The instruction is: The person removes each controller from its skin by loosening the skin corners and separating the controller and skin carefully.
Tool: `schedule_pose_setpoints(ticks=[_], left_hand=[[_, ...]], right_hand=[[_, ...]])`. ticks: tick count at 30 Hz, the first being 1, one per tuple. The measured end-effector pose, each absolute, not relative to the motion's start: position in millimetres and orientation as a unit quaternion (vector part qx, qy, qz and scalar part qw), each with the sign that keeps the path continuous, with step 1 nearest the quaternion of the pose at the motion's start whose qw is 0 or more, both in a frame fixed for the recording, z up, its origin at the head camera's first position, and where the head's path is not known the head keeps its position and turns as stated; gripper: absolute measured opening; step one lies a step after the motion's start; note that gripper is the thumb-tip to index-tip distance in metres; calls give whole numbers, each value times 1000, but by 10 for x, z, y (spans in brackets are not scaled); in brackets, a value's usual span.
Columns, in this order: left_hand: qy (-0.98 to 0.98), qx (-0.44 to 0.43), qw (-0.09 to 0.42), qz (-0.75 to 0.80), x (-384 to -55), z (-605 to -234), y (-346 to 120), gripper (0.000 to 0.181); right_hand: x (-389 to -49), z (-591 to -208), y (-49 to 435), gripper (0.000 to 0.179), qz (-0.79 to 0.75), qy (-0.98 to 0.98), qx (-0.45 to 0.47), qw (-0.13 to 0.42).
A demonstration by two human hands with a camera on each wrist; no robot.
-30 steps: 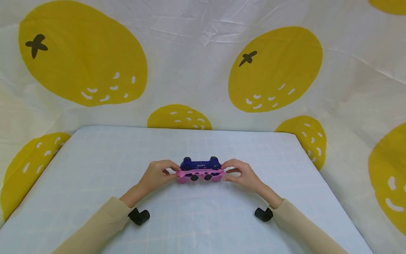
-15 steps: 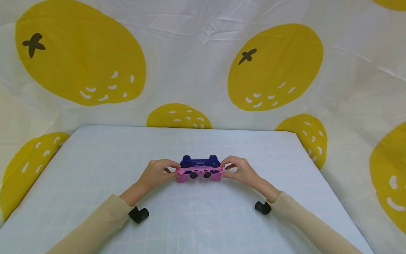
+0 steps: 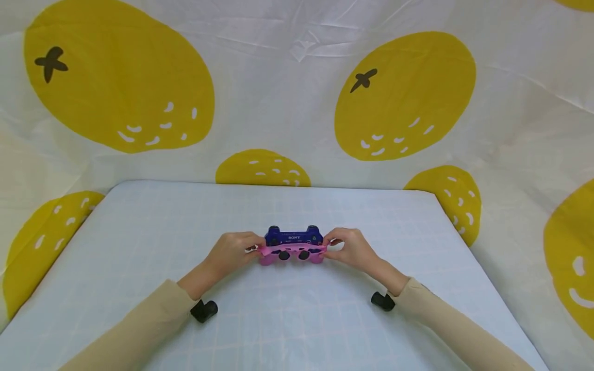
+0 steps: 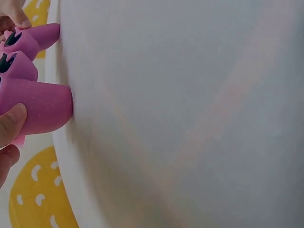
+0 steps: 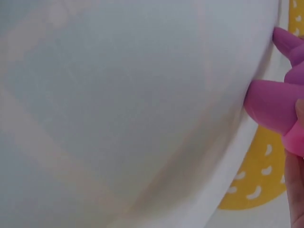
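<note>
A dark blue Sony game controller (image 3: 293, 237) stands near the middle of the table in the head view. A pink silicone cover (image 3: 293, 248) wraps its near side and grips, with two black thumbsticks poking through, while the blue far side is bare. My left hand (image 3: 230, 253) pinches the cover's left edge between thumb and fingers. At the opposite edge, my right hand (image 3: 353, 251) pinches the cover the same way. In the left wrist view the covered grip (image 4: 47, 107) meets the table; the right wrist view shows the other covered grip (image 5: 270, 104) by the fingers (image 5: 294, 190).
The table (image 3: 287, 319) has a pale blue checked cloth. Behind and around it hangs a white curtain (image 3: 274, 103) printed with large yellow fruit. Black wrist cameras sit at both sleeves, the left camera (image 3: 204, 311) and the right camera (image 3: 382, 301).
The right thumb has come in to the cover's right edge, and the right wrist has shifted slightly forward. The left fingers have shifted a little on the left edge. The controller stays nearly in place.
</note>
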State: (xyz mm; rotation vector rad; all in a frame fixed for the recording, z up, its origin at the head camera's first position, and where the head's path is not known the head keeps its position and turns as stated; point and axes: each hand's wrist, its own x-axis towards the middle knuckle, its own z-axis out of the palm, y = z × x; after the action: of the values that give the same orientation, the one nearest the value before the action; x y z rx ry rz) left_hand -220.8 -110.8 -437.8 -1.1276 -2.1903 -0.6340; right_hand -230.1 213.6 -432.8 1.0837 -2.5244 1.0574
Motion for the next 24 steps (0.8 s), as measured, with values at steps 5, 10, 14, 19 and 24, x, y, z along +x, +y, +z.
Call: schedule_pose_setpoints(ticks=[5, 10, 14, 19, 24], left_hand=[[-821, -433, 293, -229, -2206, -4387, -1116, 23], [-821, -440, 292, -216, -2210, -4396, -1130, 21], [-823, -440, 284, -218, -2201, -4406, -1140, 20], [-818, -448, 289, -219, -2192, -4453, -1145, 20], [-813, -455, 286, -223, -2218, -4488, -1155, 18]], right_hand=[[-2307, -4320, 2137, 19, 348, -852, 378, 102], [-2311, -4348, 2146, 17, 343, -847, 390, 109], [-2320, -4342, 2139, 17, 344, -843, 397, 112], [-2336, -4340, 2148, 17, 348, -837, 406, 113], [-2362, -4378, 2168, 17, 358, -825, 420, 119]])
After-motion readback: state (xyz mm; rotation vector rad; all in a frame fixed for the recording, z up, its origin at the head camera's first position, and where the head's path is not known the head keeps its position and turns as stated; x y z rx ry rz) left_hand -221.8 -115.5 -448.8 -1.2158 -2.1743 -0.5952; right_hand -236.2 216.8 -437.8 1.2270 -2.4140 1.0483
